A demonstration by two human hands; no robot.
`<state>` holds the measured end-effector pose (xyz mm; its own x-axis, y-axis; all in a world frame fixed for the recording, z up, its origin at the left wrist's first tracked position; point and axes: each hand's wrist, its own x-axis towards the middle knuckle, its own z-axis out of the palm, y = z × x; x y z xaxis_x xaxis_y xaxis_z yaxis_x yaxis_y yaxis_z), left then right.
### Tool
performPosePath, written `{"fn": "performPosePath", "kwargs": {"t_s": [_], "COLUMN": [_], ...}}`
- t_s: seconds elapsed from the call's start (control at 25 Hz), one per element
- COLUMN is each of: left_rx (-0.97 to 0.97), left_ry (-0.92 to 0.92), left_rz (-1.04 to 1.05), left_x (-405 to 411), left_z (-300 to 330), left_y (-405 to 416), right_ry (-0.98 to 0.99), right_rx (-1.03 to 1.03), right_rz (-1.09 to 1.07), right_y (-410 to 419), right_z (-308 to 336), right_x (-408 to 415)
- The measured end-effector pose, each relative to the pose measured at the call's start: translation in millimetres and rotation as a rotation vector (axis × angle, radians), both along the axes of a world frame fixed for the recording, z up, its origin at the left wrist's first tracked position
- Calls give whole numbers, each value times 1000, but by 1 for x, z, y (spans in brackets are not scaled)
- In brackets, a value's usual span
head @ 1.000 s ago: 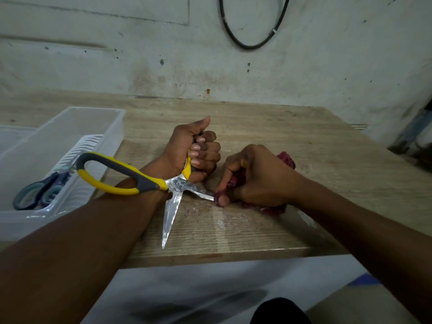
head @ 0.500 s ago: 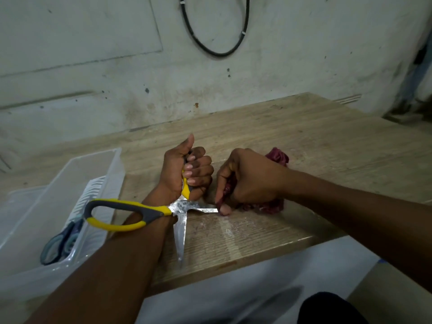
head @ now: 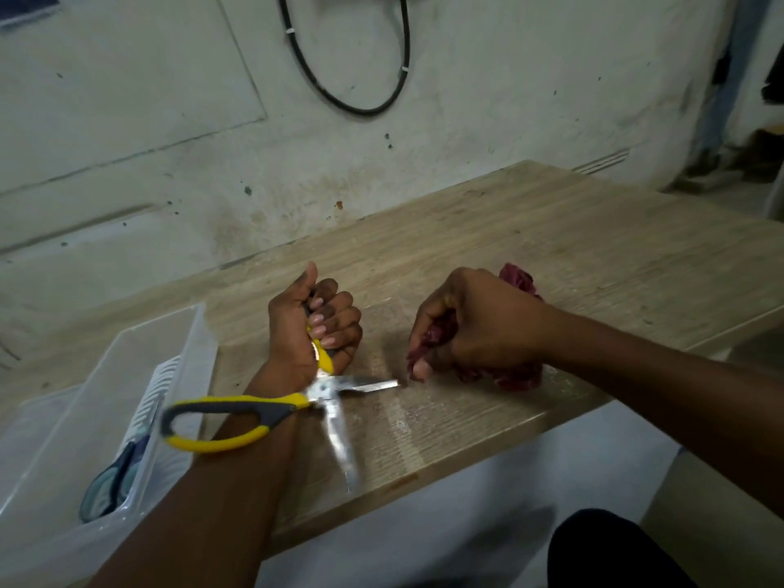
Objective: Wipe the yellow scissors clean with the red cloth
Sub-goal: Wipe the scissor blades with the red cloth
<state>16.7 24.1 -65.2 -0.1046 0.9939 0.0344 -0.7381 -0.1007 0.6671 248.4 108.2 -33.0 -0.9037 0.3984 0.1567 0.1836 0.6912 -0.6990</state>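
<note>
Nearest, the clear plastic bin (head: 55, 451) at the table's left edge holds a second pair of scissors with blue-grey handles (head: 112, 481); not part of this job. Next out, the yellow scissors (head: 292, 407) are splayed wide over the wooden table (head: 551, 248): free handle loop sticks out leftward across the left forearm, one blade points toward the near table edge, the other blade runs rightward. Motion blur on the near blade. Left hand (head: 312, 328) is fisted round the other handle, thumb up, fingers curled tight. Right hand (head: 475, 328) is bunched round the red cloth (head: 515, 286), wad gripped in curled fingers, fingertips down by the table, just beside the tip of the rightward blade; touching or a hair apart, cannot tell.

Judgement: step in hand is wiping that rightward blade, and the cloth looks just off its tip. To do it well: keep the left fist firm so the pivot doesn't swing, pinch the blade flat between cloth folds, stroke from pivot outward, fingers on the flats and spine, never the cutting edge. Then the near blade and the pivot area likely need the same. Beyond: stained wall, black cable loop (head: 352, 78).
</note>
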Motion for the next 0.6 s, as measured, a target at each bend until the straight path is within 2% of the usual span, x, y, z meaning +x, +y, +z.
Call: {"fn": "performPosePath", "kwargs": {"t_s": [0.12,0.2,0.44,0.6], "left_rx": [-9,14,32,4], "left_ry": [11,-6,-1,-17], "left_rz": [347,455,486,495], "left_x": [20,27,30,28], "left_z": [3,7,8,5], "left_y": [6,10,9,11], "right_ry": [-3,55,140,147], "right_rx": [152,191,159,212], "right_rz": [-92,-228,-490,-469], "right_y": [6,13,-5,-26], "right_z": [-3,-4,-17,-25], "right_x": [3,8,4,-19]}}
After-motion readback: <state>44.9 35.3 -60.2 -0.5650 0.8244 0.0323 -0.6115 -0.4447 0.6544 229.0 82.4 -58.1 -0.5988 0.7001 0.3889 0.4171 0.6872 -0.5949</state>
